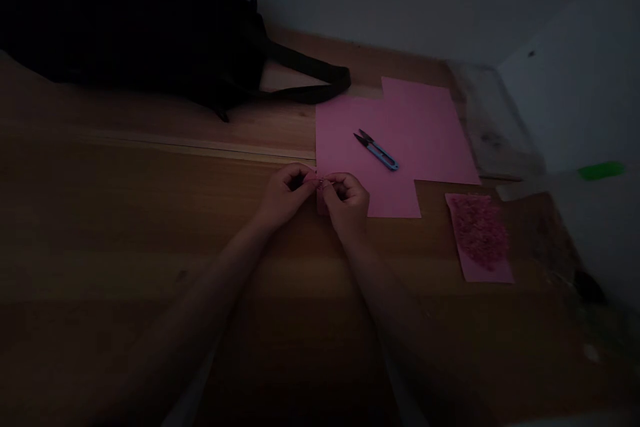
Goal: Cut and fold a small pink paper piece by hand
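My left hand (pixel 286 197) and my right hand (pixel 347 203) meet fingertip to fingertip over the left edge of the pink paper (pixel 345 137). Between them is a small pink piece (pixel 311 177), pinched by both. Its kind is too small and dark to make out, and the fingers cover part of it. Beyond my right hand, a pair of thread snips (pixel 377 150) with blue handles and dark blades lies on the paper, blades pointing up and left.
A black bag (pixel 135 27) with a strap (pixel 305 73) lies at the back left. To the right, a pile of fine pink pieces (pixel 480 230) rests on a smaller pink sheet (pixel 487 273). Clear plastic (pixel 495 123) and a green strip (pixel 600 170) are near the right wall. Light is dim.
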`<act>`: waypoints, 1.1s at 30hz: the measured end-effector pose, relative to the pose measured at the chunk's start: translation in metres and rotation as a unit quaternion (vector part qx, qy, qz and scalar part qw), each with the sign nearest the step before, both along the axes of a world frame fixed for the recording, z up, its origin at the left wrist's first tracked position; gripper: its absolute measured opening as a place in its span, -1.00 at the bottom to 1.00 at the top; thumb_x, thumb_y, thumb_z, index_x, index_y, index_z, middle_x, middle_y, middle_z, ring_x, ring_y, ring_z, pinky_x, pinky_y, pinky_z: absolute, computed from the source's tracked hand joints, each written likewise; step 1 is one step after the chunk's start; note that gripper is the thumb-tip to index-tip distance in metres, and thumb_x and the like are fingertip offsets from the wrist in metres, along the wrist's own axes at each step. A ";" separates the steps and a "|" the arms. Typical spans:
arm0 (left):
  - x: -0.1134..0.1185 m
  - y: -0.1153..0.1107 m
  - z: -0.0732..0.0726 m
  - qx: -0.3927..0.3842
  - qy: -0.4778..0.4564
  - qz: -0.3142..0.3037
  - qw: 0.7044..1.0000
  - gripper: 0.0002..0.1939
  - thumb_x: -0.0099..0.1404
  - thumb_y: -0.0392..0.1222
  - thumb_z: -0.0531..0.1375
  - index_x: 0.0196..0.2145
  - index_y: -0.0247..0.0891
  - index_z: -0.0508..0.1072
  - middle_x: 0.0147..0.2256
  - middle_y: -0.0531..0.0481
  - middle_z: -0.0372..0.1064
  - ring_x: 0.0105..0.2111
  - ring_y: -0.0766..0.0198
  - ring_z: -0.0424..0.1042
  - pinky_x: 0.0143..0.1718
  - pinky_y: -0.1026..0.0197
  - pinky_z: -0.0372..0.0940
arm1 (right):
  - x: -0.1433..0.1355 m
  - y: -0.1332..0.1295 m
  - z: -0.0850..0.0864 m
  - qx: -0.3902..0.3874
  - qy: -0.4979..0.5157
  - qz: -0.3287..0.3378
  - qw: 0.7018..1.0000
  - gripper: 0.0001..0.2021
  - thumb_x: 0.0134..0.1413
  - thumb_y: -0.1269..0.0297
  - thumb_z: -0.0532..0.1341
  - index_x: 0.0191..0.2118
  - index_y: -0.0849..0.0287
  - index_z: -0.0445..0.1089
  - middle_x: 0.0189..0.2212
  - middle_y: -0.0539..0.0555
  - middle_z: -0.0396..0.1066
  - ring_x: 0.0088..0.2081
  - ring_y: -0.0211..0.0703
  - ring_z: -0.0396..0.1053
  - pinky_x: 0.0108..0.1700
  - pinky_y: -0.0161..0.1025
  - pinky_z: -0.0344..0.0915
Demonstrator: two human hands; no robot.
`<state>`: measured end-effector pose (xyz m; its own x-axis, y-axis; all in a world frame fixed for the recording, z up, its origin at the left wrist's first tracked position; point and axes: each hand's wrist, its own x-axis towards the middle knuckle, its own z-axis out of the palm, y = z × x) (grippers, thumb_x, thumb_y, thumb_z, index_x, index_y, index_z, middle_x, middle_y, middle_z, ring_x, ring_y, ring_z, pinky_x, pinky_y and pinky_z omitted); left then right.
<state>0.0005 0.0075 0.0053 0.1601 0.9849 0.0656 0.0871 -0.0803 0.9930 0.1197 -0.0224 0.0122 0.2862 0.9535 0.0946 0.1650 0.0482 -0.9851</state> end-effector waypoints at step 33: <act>0.001 0.000 -0.001 0.012 0.012 0.009 1.000 -0.90 0.06 -0.18 0.19 -0.45 -0.25 0.39 -0.45 0.05 0.32 -0.41 0.33 0.30 -0.32 0.25 0.22 | 0.000 0.000 -0.003 -0.004 -0.012 0.001 1.000 -0.91 -0.10 0.27 0.16 -0.45 0.17 0.33 -0.68 -0.12 0.25 -0.64 -0.38 0.18 -0.58 -0.40 0.12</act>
